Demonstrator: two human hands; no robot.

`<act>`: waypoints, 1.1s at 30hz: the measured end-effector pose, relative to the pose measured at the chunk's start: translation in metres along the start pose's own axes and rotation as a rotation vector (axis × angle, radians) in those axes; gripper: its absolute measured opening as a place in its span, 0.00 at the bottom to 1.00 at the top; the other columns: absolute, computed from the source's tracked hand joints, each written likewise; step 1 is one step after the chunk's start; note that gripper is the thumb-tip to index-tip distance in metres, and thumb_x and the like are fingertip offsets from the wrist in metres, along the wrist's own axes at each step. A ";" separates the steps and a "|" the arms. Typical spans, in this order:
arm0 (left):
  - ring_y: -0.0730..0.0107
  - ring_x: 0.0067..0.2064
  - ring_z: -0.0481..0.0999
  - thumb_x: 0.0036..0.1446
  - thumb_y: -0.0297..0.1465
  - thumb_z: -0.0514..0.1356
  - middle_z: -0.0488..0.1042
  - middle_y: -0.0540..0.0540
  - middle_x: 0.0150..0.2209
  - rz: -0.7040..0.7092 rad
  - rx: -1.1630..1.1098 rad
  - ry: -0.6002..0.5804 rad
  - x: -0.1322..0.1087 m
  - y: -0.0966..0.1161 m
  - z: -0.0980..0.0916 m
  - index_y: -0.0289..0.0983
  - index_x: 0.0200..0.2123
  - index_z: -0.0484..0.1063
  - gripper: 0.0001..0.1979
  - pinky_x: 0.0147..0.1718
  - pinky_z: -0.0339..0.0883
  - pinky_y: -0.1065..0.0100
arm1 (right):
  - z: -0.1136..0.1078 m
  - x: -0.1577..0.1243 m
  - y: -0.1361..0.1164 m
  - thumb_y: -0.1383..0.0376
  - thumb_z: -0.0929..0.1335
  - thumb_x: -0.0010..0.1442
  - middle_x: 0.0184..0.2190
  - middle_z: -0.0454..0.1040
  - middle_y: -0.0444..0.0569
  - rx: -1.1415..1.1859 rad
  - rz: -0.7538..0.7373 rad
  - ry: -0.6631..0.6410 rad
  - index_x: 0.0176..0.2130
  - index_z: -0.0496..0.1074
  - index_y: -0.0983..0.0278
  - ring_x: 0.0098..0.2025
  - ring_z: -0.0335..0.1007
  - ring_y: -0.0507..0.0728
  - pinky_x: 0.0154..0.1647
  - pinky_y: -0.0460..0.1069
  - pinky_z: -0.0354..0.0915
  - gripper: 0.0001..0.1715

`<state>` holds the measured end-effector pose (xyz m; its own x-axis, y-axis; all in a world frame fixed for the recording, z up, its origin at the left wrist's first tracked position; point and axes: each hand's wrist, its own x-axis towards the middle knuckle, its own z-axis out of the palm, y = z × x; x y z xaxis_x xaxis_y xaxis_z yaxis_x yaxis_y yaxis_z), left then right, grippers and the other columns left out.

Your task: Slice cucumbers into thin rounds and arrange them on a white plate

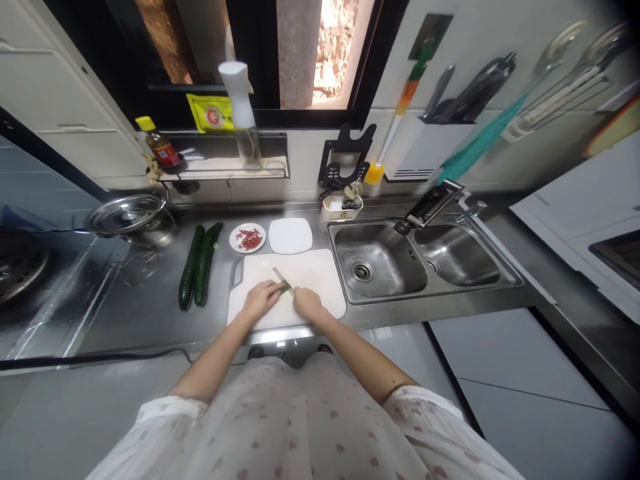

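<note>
On the white cutting board (pixel 320 273), my right hand (pixel 307 304) is closed round the handle of a knife (pixel 281 275), whose blade slants up to the left. My left hand (pixel 261 300) has its fingers pressed on a small green piece (pixel 285 287), which looks like cucumber, beside the blade. Two whole cucumbers (pixel 190 270) lie side by side on the steel counter, left of the board. Behind the board are a white plate with small red pieces (pixel 249 238) and a bare white square plate (pixel 291 235).
A double sink (pixel 380 260) with a black faucet (pixel 430 205) adjoins the board on the right. At the left stand a lidded steel pot (pixel 145 223) and a stove (pixel 20 267). A small container (pixel 341 207) sits near the wall. A shelf (pixel 220 167) holds bottles.
</note>
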<state>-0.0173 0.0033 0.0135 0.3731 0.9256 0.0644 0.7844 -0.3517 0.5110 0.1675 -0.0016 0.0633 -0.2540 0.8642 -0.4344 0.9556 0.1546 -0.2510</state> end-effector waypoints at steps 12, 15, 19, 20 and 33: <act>0.67 0.44 0.72 0.62 0.33 0.54 0.76 0.47 0.43 0.001 -0.003 0.001 0.001 -0.003 0.003 0.47 0.55 0.72 0.18 0.43 0.65 0.68 | 0.008 -0.035 0.019 0.71 0.59 0.62 0.41 0.76 0.59 -0.036 0.056 -0.070 0.47 0.69 0.67 0.44 0.74 0.59 0.40 0.49 0.65 0.16; 0.67 0.43 0.72 0.62 0.33 0.53 0.76 0.47 0.43 0.004 -0.009 0.003 0.000 -0.002 0.002 0.47 0.55 0.71 0.19 0.43 0.65 0.68 | 0.007 -0.042 0.022 0.70 0.60 0.62 0.42 0.76 0.59 -0.044 0.067 -0.085 0.47 0.69 0.67 0.44 0.73 0.60 0.40 0.49 0.65 0.15; 0.67 0.44 0.73 0.63 0.34 0.53 0.76 0.47 0.42 0.002 -0.007 0.001 -0.001 0.001 -0.001 0.47 0.55 0.71 0.19 0.43 0.65 0.68 | 0.003 -0.048 0.026 0.70 0.60 0.62 0.41 0.76 0.58 -0.035 0.064 -0.088 0.47 0.70 0.66 0.44 0.73 0.59 0.39 0.49 0.64 0.15; 0.67 0.44 0.73 0.63 0.34 0.53 0.76 0.47 0.43 0.000 -0.005 0.000 -0.001 0.001 -0.001 0.47 0.55 0.71 0.19 0.43 0.65 0.68 | 0.002 -0.049 0.027 0.69 0.59 0.62 0.41 0.76 0.57 -0.034 0.065 -0.084 0.46 0.70 0.66 0.44 0.73 0.59 0.39 0.49 0.64 0.15; 0.62 0.50 0.73 0.64 0.38 0.53 0.76 0.46 0.49 -0.119 0.015 0.019 -0.005 0.004 -0.003 0.44 0.57 0.68 0.19 0.49 0.65 0.64 | -0.017 -0.045 0.034 0.64 0.57 0.68 0.43 0.72 0.54 -0.181 0.105 0.047 0.50 0.67 0.61 0.44 0.70 0.57 0.42 0.50 0.59 0.16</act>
<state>-0.0179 -0.0026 0.0182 0.2678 0.9633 0.0205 0.8298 -0.2414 0.5032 0.2144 -0.0271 0.0886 -0.1482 0.9009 -0.4079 0.9888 0.1422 -0.0452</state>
